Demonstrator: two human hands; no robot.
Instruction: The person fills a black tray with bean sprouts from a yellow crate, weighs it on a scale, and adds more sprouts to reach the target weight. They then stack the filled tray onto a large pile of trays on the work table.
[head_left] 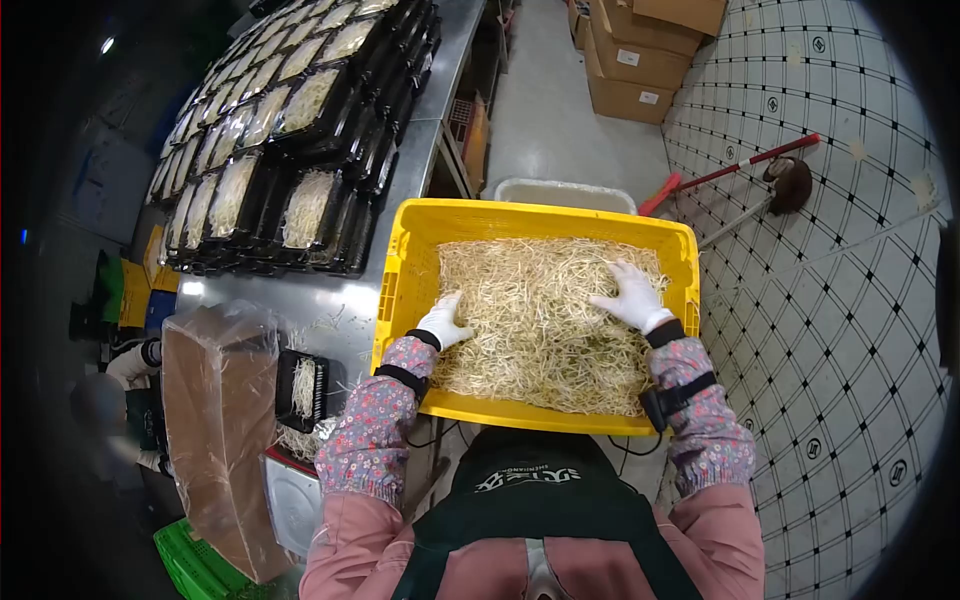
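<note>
A yellow crate (560, 212) full of pale bean sprouts (540, 330) is right in front of me. Both hands wear white gloves. My left hand (446, 322) rests on the sprouts at the crate's left side, fingers apart. My right hand (632, 297) lies on the sprouts toward the right side, its fingers spread. Neither hand appears to grip anything. Left of the crate, a black tray (301, 388) with some sprouts sits on the metal table (345, 305).
Stacked packed trays (300, 110) cover the table's back left. A plastic-lined box (220, 430), a scale (293, 500) and a green crate (200, 560) are at left. Cardboard boxes (640, 65) and a red-handled tool (750, 160) stand beyond. Another person (135, 365) is far left.
</note>
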